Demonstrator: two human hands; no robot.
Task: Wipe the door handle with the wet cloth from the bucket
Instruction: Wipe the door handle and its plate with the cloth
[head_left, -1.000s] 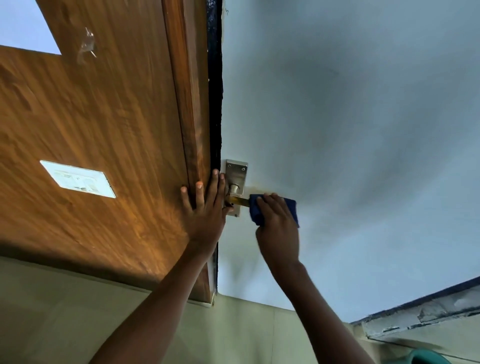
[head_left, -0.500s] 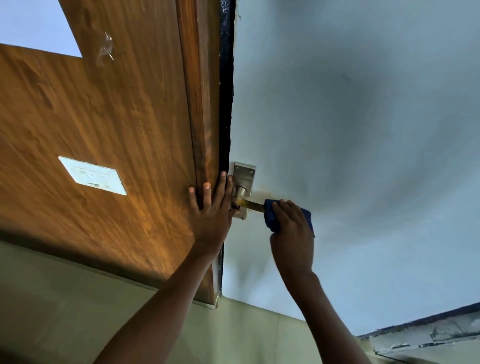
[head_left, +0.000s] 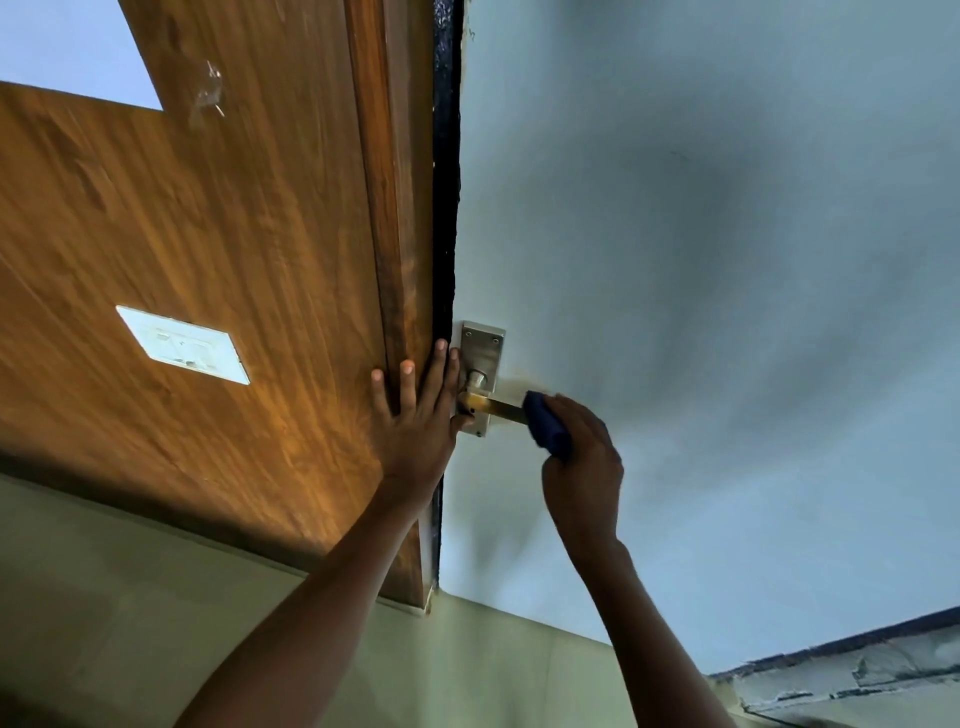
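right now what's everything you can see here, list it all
door: one, pale blue-grey, fills the right half
handle: one, brass lever, on the door's left edge
plate: one, silver, behind the handle
cloth: one, dark blue, wrapped on the handle's outer end
panel: one, brown wood, left of the door
switch plate: one, white, on the panel
wall: pale green, below the panel
ledge: one, chipped grey, bottom right
left hand: flat on the panel's edge
right hand: fingers closed round the cloth

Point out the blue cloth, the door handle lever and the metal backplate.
blue cloth (head_left: 546, 427): head view, exposed fold beside the fingers.
door handle lever (head_left: 496, 406): head view, bare brass bar.
metal backplate (head_left: 484, 347): head view, upper face.
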